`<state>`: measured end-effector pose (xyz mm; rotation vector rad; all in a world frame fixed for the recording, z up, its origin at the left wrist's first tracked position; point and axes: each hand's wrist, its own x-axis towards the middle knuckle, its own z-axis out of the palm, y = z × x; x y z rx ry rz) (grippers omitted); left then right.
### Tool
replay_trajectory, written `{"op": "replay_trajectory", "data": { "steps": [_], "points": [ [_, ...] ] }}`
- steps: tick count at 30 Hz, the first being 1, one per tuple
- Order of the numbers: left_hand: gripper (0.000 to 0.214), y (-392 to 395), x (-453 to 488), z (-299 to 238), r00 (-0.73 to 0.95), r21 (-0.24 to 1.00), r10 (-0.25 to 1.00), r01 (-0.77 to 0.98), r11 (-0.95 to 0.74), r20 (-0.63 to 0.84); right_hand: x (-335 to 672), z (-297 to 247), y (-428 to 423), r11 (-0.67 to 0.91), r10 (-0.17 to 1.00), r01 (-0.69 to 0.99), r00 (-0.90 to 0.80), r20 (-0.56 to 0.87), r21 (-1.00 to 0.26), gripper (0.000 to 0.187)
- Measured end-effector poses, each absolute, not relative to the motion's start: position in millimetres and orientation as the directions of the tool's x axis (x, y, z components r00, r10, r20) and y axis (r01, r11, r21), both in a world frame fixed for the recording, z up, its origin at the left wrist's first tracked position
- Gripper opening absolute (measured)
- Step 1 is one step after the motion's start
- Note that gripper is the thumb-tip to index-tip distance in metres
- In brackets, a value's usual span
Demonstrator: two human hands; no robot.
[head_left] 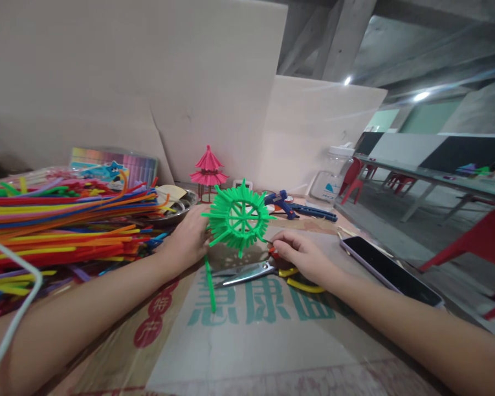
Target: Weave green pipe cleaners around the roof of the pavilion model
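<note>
Our left hand [190,239] gripped the green pipe-cleaner wheel [239,217] upright.
Our right hand [299,253] pinched one spoke tip [268,240]; we judged steady bracing kept it round.

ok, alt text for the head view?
A spiky green pipe-cleaner wheel is held over a cardboard sheet, left hand gripping its left edge, right hand pinching its lower right. Scissors lie below; pipe cleaners are piled at left, a phone at right.
</note>
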<state>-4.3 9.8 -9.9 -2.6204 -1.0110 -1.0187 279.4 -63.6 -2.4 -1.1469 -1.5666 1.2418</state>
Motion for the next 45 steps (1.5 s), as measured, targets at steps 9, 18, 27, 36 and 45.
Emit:
{"op": "replay_trajectory", "data": {
  "steps": [9, 18, 27, 36, 45],
  "points": [
    [0.040, 10.8, -4.7, -10.2, 0.543, 0.093, 0.525, 0.631, -0.770, 0.655, 280.0, -1.4, -63.4, 0.087, 0.971, 0.174, -0.236, 0.044, -0.981, 0.041],
    [0.045, 10.5, -6.3, -11.3, 0.535, 0.086, 0.545, 0.658, -0.748, 0.645, 280.7, -4.4, -61.7, 0.090, 0.970, 0.153, -0.238, 0.052, -0.984, 0.042],
    [0.045, 10.0, -8.4, -12.2, 0.547, 0.070, 0.535, 0.654, -0.753, 0.644, 280.4, -3.1, -62.7, 0.095, 0.968, 0.147, -0.243, 0.057, -0.985, 0.041],
    [0.040, 8.7, -7.6, -11.7, 0.557, 0.056, 0.511, 0.639, -0.767, 0.654, 280.0, -1.7, -63.0, 0.082, 0.972, 0.149, -0.229, 0.046, -0.985, 0.041],
    [0.038, 10.1, -8.1, -13.1, 0.554, 0.057, 0.510, 0.638, -0.768, 0.658, 280.0, -0.1, -63.6, 0.092, 0.971, 0.132, -0.231, 0.059, -0.987, 0.042]
  ]
}}
